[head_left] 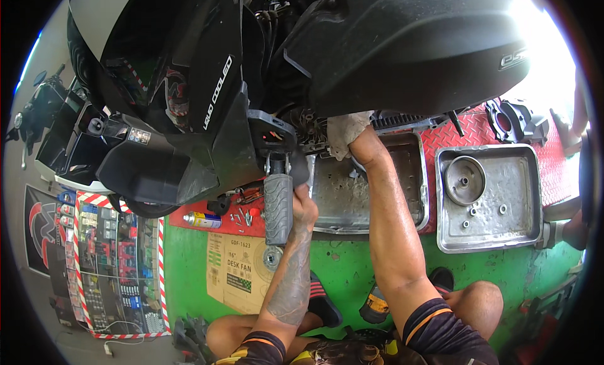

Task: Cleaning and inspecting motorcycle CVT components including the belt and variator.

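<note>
A black scooter with large plastic panels (402,57) stands in front of me. Under its side cover my right hand (366,148) is up against the engine area, closed on a crumpled, pale grey rag (346,132). My left hand (304,208) is raised just behind the grey rubber footrest (277,208); its fingers are mostly hidden, so their hold does not show. Below the engine lies a wet metal tray (423,182), with my right forearm crossing over it. Greasy metal parts (309,129) show beside the rag.
Another metal tray (538,195) at the right holds a round metal drum (465,180) and several nuts. A black casing (516,121) sits on the red platform. To the left are a spray can (204,220), loose bolts (241,218), flattened cardboard (236,267) and a glass display case (119,264).
</note>
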Tool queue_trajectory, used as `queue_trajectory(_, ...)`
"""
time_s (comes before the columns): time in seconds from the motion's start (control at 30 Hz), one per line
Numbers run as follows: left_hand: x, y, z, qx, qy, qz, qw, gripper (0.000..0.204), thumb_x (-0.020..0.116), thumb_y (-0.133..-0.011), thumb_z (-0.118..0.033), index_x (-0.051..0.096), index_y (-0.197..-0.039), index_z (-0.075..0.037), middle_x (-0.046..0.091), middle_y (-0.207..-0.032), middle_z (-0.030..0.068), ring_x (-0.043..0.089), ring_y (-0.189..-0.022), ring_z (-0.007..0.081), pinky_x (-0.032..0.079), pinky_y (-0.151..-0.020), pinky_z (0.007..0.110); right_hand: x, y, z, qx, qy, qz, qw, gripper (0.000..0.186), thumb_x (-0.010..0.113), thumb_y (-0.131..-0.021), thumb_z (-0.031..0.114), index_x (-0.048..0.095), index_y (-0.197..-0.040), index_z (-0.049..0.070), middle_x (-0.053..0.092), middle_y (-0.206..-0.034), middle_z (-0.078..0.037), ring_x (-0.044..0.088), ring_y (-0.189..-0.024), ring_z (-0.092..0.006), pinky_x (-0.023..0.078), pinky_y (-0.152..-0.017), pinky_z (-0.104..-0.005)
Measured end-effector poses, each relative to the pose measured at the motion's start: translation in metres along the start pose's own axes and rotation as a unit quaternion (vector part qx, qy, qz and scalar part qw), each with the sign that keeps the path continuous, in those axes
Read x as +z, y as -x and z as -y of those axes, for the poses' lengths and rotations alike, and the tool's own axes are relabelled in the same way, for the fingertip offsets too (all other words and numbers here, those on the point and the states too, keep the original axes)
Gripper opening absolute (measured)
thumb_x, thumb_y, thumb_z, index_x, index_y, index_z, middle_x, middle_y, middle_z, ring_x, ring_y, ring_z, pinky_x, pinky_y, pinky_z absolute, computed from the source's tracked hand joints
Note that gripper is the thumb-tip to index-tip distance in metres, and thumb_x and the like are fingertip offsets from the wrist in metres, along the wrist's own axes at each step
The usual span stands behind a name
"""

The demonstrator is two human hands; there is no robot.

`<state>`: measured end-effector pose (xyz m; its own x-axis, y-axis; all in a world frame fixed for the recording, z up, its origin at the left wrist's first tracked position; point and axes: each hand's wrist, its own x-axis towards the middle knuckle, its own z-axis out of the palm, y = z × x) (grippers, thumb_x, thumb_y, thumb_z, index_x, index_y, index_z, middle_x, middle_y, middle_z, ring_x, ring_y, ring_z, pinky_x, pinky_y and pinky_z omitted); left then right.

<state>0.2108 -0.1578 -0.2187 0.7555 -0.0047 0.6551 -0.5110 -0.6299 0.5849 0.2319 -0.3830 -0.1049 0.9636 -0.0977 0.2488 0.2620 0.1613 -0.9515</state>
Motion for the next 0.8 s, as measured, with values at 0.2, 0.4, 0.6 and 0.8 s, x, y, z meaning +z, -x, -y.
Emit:
queue_trajectory(0.2, -0.008, -0.015, 0.001, -0.006, 0.057, 0.046, 0.997, 0.043, 0.048, -0.101, -0.025, 0.052, -0.128, 0.009, 0.056, -0.127, 0.0262, 0.055, -0.115, 0.0409, 0.042, -0.099, 0.046, -0.003, -0.002, 0.001, -0.016, 0.028, 0.021, 0.999, 0.044, 0.054, -0.097, 0.026, 0.051, -0.136, 0.006, 0.055, -0.133, -0.012, 0.049, -0.122, -0.0199, 0.037, -0.105, -0.0303)
queue_trajectory(0.4, -0.018, -0.020, -0.008, -0.030, 0.059, 0.051, 0.997, 0.039, 0.049, -0.099, -0.020, 0.055, -0.125, 0.009, 0.059, -0.125, 0.0258, 0.057, -0.112, 0.0403, 0.042, -0.098, 0.045, 0.001, 0.002, 0.006, 0.040, -0.010, 0.003, 0.999, 0.044, 0.054, -0.097, 0.026, 0.051, -0.136, 0.006, 0.055, -0.133, -0.013, 0.050, -0.122, -0.0218, 0.037, -0.105, -0.0305)
queue_trajectory(0.6, -0.008, -0.026, -0.022, 0.142, -0.009, -0.013, 0.990, 0.032, 0.045, -0.100, -0.024, 0.057, -0.101, 0.006, 0.058, -0.079, 0.0093, 0.052, -0.065, 0.0182, 0.044, -0.057, 0.031, -0.003, -0.001, 0.005, 0.068, -0.006, 0.018, 0.998, 0.044, 0.055, -0.096, 0.025, 0.051, -0.136, 0.005, 0.054, -0.134, -0.013, 0.050, -0.124, -0.0208, 0.037, -0.105, -0.0303)
queue_trajectory(0.8, -0.003, -0.006, -0.015, 0.054, 0.106, 0.028, 0.992, 0.032, 0.046, -0.101, -0.029, 0.053, -0.094, 0.002, 0.049, -0.071, -0.0002, 0.045, -0.062, 0.0106, 0.037, -0.053, 0.027, 0.001, -0.003, -0.012, 0.022, 0.021, 0.004, 1.000, 0.029, 0.057, -0.096, 0.015, 0.057, -0.123, 0.004, 0.059, -0.105, -0.001, 0.053, -0.095, -0.0092, 0.049, -0.077, -0.0257)
